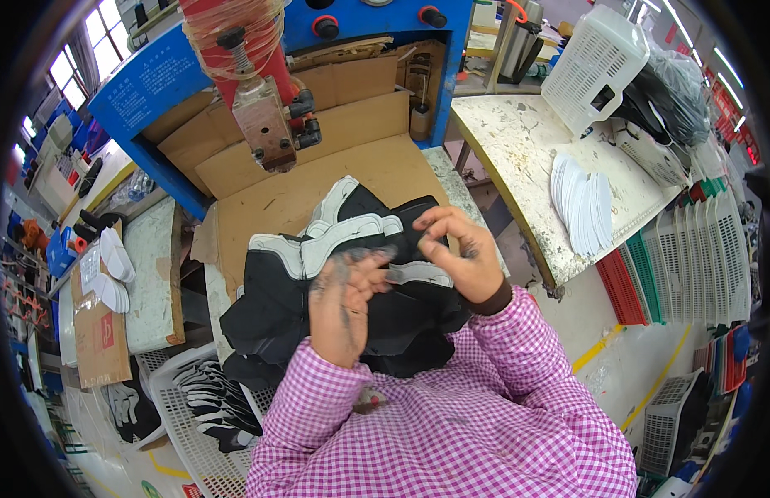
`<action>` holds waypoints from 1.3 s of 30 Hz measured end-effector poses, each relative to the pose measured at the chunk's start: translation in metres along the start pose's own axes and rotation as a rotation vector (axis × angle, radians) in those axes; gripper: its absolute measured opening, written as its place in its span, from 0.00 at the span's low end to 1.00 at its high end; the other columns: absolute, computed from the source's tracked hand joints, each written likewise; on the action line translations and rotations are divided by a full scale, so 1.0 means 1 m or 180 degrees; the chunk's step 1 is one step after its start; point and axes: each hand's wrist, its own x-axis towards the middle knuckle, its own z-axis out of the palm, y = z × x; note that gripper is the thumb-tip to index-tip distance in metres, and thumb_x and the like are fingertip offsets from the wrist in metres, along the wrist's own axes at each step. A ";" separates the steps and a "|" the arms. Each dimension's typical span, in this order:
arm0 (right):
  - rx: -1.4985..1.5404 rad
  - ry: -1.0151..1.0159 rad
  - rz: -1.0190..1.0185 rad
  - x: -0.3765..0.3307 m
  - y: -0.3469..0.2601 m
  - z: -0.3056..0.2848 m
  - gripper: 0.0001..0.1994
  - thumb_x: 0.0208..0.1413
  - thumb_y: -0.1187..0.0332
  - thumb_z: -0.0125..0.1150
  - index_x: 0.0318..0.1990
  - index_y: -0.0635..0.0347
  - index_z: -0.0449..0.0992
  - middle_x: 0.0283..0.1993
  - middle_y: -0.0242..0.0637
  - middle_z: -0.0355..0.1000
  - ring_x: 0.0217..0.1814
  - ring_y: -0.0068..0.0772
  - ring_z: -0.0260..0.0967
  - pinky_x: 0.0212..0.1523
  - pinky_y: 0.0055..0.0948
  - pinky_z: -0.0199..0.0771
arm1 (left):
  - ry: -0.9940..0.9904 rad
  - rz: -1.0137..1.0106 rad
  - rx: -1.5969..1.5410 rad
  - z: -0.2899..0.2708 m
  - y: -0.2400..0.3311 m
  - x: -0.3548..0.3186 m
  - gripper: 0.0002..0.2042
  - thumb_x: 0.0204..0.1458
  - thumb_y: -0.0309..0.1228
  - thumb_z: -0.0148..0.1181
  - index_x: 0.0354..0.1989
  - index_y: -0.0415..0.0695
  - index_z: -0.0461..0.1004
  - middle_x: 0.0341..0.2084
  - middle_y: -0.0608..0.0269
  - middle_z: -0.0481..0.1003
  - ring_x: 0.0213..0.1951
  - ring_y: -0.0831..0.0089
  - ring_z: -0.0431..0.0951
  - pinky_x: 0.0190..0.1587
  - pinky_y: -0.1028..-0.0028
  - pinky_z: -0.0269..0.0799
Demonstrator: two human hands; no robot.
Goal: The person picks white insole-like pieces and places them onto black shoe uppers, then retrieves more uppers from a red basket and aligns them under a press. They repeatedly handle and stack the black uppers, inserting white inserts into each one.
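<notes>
A pile of black and white shoe upper pieces lies on a cardboard-covered work surface in front of a blue press machine. My left hand is raised over the pile, fingers curled, pinching the edge of a white and black piece. My right hand grips the same piece from the right, its fingers bent over the top edge. Both wrists come out of pink checked sleeves.
A white plastic basket with more black and white pieces stands at lower left. A stack of white insoles lies on the worn white table to the right. White baskets and stacked crates line the right side.
</notes>
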 end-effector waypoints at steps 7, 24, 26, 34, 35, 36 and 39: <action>-0.0690 -0.0379 -0.0491 -0.002 0.003 -0.008 0.11 0.46 0.74 0.66 0.39 0.62 0.80 0.53 0.43 0.69 0.56 0.39 0.65 0.58 0.36 0.61 | 0.0029 0.0220 0.0320 0.002 -0.003 -0.001 0.12 0.63 0.37 0.44 0.40 0.41 0.67 0.40 0.48 0.76 0.41 0.62 0.77 0.45 0.66 0.70; -0.1507 -0.0121 -0.1391 -0.002 -0.016 0.018 0.11 0.31 0.81 0.65 0.24 0.60 0.70 0.40 0.37 0.71 0.50 0.43 0.66 0.51 0.37 0.62 | -0.0481 0.0711 0.1287 -0.001 -0.011 -0.003 0.09 0.61 0.26 0.48 0.47 0.37 0.67 0.44 0.60 0.71 0.47 0.75 0.71 0.53 0.75 0.64; -0.1421 -0.0004 -0.1350 -0.007 -0.015 0.024 0.11 0.31 0.81 0.64 0.24 0.60 0.70 0.40 0.37 0.71 0.49 0.42 0.66 0.51 0.36 0.63 | -0.0500 0.0770 0.1250 -0.001 -0.011 -0.004 0.10 0.60 0.26 0.48 0.48 0.36 0.67 0.45 0.60 0.70 0.47 0.75 0.70 0.53 0.76 0.63; -0.0491 -0.0215 -0.0685 -0.013 0.003 0.022 0.09 0.44 0.74 0.65 0.35 0.63 0.76 0.49 0.42 0.70 0.56 0.40 0.64 0.55 0.35 0.62 | -0.0395 0.1129 0.2147 -0.001 -0.007 -0.003 0.10 0.61 0.27 0.47 0.46 0.35 0.69 0.47 0.57 0.70 0.47 0.72 0.71 0.51 0.74 0.65; -0.0516 -0.0289 -0.0711 -0.012 0.004 0.019 0.11 0.45 0.72 0.66 0.38 0.63 0.77 0.50 0.43 0.70 0.57 0.40 0.63 0.56 0.35 0.62 | -0.0314 0.1095 0.1835 -0.002 -0.007 -0.003 0.10 0.61 0.28 0.47 0.46 0.35 0.69 0.46 0.58 0.70 0.47 0.72 0.71 0.51 0.74 0.65; -0.0725 -0.0123 -0.0743 -0.012 0.004 0.016 0.13 0.44 0.72 0.67 0.39 0.63 0.77 0.51 0.43 0.69 0.57 0.41 0.63 0.56 0.36 0.62 | -0.0237 0.1012 0.1534 -0.002 -0.006 -0.002 0.10 0.62 0.30 0.47 0.46 0.36 0.69 0.46 0.58 0.71 0.47 0.72 0.70 0.51 0.74 0.64; -0.1321 0.0350 -0.0886 -0.011 0.002 0.010 0.17 0.42 0.71 0.70 0.43 0.63 0.77 0.53 0.44 0.69 0.58 0.44 0.63 0.57 0.37 0.61 | -0.0175 0.0853 0.1019 -0.003 -0.007 -0.003 0.11 0.62 0.33 0.47 0.45 0.38 0.70 0.45 0.58 0.72 0.47 0.73 0.70 0.52 0.73 0.63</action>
